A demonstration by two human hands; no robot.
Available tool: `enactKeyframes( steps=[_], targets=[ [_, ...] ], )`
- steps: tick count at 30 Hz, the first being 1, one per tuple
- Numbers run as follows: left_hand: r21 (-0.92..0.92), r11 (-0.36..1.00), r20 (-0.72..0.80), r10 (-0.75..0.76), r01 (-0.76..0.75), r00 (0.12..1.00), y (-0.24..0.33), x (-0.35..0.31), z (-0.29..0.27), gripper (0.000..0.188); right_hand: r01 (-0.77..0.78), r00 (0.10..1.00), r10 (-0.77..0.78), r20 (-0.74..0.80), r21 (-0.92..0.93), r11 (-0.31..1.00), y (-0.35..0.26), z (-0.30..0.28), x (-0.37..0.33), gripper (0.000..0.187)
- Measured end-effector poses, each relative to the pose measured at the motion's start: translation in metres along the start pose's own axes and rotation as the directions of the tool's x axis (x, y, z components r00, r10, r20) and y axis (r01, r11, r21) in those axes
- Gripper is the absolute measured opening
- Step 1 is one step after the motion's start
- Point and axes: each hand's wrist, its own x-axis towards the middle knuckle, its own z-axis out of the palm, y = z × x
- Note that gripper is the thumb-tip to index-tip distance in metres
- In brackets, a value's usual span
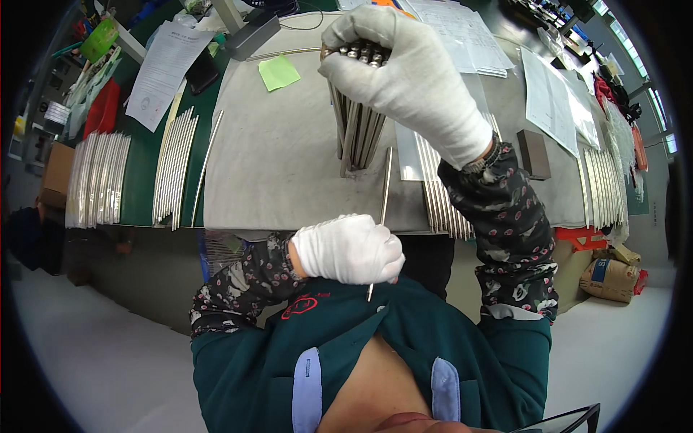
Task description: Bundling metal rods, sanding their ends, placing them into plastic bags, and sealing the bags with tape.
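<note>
My right hand (408, 76), in a white glove, is wrapped round the top of a bundle of thin metal rods (355, 133). The bundle stands roughly upright over the grey table mat, its lower ends near or on the mat. Close to my chest, my left hand (350, 250), also gloved in white, is closed round a single metal rod (387, 184). That rod sticks out past the fist on both sides, its far end reaching over the table's front edge. The fingertips of my left hand are partly hidden.
Rows of rods lie on the green surface at left (173, 169), beside my right forearm (444, 198) and at far right (605, 187). A dark block (533, 154), a green sticky note (279, 73), papers (473, 36) and a grey stand base (253, 36) are also on the table.
</note>
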Motion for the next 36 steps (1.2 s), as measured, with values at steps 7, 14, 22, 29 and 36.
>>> enactKeyframes(
  steps=[7,14,22,29,36],
  targets=[
    [0.089,0.987,0.135,-0.143,0.132,0.98,-0.039,0.018,0.057,0.015,-0.383,0.92,0.375,0.113,0.07,0.921,-0.006,0.007,0.002,0.016],
    [0.093,0.928,-0.628,-0.227,0.361,0.745,-0.048,-0.022,0.016,0.061,-0.422,0.904,0.414,0.102,0.066,0.904,-0.009,0.003,0.004,0.013],
    [-0.25,0.809,-0.421,-0.585,0.531,0.693,-0.084,0.018,0.013,0.053,-0.548,0.823,0.522,0.221,0.547,0.633,-0.006,0.023,-0.038,0.096],
    [-0.276,0.817,-0.508,-0.572,0.507,0.644,-0.089,0.014,0.022,0.072,-0.62,0.761,0.643,0.086,0.389,0.682,-0.017,0.011,-0.044,0.047],
    [-0.337,0.845,-0.444,-0.532,0.416,0.721,-0.107,0.013,0.038,0.075,-0.639,0.736,0.671,0.087,0.415,0.647,0.01,0.017,-0.063,0.044]
  ],
)
